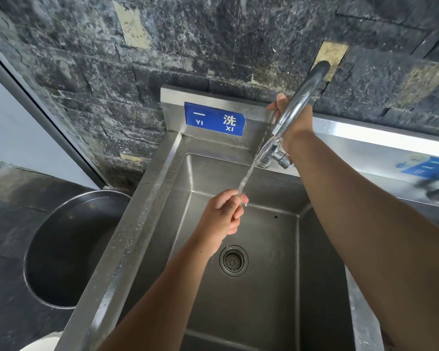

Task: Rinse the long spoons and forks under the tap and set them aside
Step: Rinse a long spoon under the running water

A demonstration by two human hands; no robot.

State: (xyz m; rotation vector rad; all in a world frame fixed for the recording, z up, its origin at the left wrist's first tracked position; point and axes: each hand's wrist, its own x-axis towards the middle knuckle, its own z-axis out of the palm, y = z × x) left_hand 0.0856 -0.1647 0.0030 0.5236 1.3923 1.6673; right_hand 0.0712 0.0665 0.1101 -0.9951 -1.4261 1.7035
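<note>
Left hand (224,211): curling narrow under the water stream (251,168) over the sink (147,198) back edge; contents hidden. Right hand (287,115): gripping behind the tap (299,97), state unclear. Advice: keeping the fist centred in the flow.

We note a brushed stainless sink (160,188), dull and water-spotted; polished chrome tap (299,102); rough dark stone wall (91,79) (mottled, matt); glossy blue plastic sign (214,119); steel basin (69,249), satin-finished.
</note>
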